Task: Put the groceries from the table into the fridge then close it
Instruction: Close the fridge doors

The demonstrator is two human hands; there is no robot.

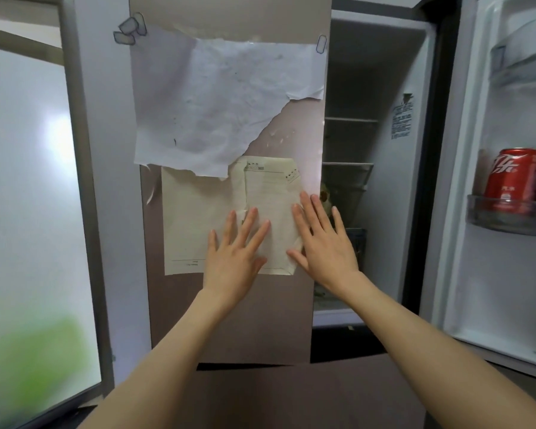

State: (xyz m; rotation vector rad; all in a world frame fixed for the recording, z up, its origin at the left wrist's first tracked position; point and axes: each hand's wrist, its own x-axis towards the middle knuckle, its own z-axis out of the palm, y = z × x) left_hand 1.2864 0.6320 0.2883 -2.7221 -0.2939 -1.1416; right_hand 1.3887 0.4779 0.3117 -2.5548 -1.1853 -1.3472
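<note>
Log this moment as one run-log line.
left hand: flat on brown left fridge door | right hand: flat on same door | right fridge door: open | red soda can: in door shelf

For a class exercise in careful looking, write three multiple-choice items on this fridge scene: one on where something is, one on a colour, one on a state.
1. Where does the drink can stand?
A. on the shelf of the open right door
B. on the floor
C. in the left hand

2. What colour is the can?
A. blue
B. red
C. green

3. How are the two hands placed?
A. curled round a handle
B. carrying a bag
C. flat, fingers straight, against the left door

Answers: 1 A, the can sits behind the door shelf's rail. 2 B, its side is red with white lettering. 3 C, the left hand and right hand lie spread over the yellowed paper on the left door.
</note>
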